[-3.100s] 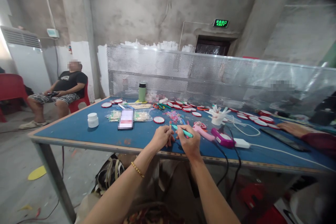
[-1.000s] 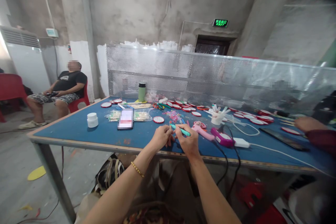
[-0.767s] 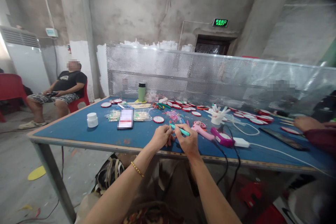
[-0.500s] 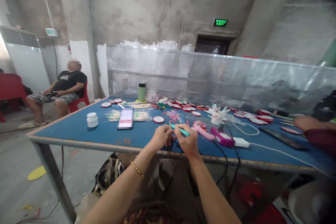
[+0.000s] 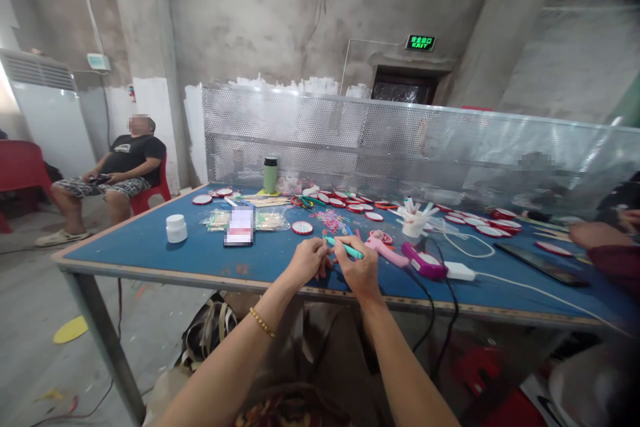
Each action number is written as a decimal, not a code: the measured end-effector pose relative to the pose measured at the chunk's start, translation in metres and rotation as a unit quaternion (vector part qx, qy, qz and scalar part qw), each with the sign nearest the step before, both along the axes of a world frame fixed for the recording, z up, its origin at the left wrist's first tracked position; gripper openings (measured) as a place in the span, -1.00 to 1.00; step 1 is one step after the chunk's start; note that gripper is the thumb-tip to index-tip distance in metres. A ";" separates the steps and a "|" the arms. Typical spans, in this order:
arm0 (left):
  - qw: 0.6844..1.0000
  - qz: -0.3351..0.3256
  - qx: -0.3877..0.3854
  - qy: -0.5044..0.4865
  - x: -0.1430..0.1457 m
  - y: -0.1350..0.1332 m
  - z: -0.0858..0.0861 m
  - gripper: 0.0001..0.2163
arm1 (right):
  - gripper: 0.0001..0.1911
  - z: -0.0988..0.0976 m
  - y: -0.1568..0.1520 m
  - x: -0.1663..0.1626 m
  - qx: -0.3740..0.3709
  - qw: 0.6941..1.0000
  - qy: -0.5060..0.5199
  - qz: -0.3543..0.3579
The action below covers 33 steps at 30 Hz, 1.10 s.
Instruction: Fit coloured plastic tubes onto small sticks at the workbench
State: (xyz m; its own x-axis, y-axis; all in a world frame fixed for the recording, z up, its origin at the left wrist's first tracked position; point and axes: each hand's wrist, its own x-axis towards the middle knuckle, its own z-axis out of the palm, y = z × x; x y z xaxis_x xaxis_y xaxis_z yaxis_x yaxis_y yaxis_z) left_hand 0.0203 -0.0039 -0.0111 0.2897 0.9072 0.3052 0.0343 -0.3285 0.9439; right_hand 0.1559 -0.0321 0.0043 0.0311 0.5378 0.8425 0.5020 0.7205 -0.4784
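Bare concrete walls and a metal mesh screen (image 5: 350, 140) back the long blue table (image 5: 150, 247) where the hands work at the near edge.

The right hand (image 5: 357, 273) has its fingers clamped on a teal pen (image 5: 345, 248), held in a writing grip with the tip aimed left at the other hand, which looks like a hold for fine marking. The left hand (image 5: 309, 260) rests just beside it, fingers curled together under the pen tip. They seem to steady something small, but what lies under them is hidden.

Just right of the fingers lies a pink glue gun (image 5: 385, 250), and then a purple gadget (image 5: 425, 261) and a white plug (image 5: 461, 272) with cords trailing over the table edge, probably kept close for easy reach. Beyond the fingers are loose coloured bits, a red-rimmed disc (image 5: 302, 228), many more such discs in a row, and a white cup of pens (image 5: 415, 223). Farther left of the fingers sit a phone (image 5: 240, 227), a white jar (image 5: 176, 228) and a green bottle (image 5: 271, 175).

Far to the right, another person's hand (image 5: 593, 235) rests on the table. Far to the left, a person (image 5: 125, 160) sits back on a red chair.
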 end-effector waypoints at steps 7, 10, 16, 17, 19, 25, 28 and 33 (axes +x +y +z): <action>1.000 0.002 -0.009 -0.005 0.000 -0.002 0.001 -0.83 | -0.82 0.001 -0.001 0.000 0.000 1.000 0.007 -0.008; 1.000 0.003 -0.008 -0.003 0.000 -0.001 0.001 -0.83 | -0.82 0.002 -0.001 -0.001 0.002 1.000 0.010 -0.009; 1.000 0.003 -0.005 0.001 0.000 -0.002 0.002 -0.78 | -0.82 0.003 -0.001 0.000 0.002 1.000 0.002 -0.004; 1.000 0.002 -0.005 0.001 0.000 -0.002 0.002 -0.79 | -0.81 0.002 -0.001 0.000 0.002 1.000 0.004 -0.005; 1.000 0.001 -0.004 -0.001 0.000 -0.002 0.001 -0.80 | -0.81 0.002 -0.001 0.000 0.001 1.000 0.006 -0.005; 1.000 0.000 -0.003 -0.001 0.000 0.000 0.000 -0.80 | -0.81 0.002 -0.001 0.000 0.002 1.000 0.003 -0.003; 1.000 -0.002 -0.003 -0.002 0.000 0.000 0.000 -0.80 | -0.81 0.001 0.000 0.000 0.002 1.000 0.002 -0.003; 1.000 -0.003 -0.001 -0.006 0.000 0.001 -0.001 -0.82 | -0.81 0.000 0.000 0.000 -0.001 1.000 0.013 -0.003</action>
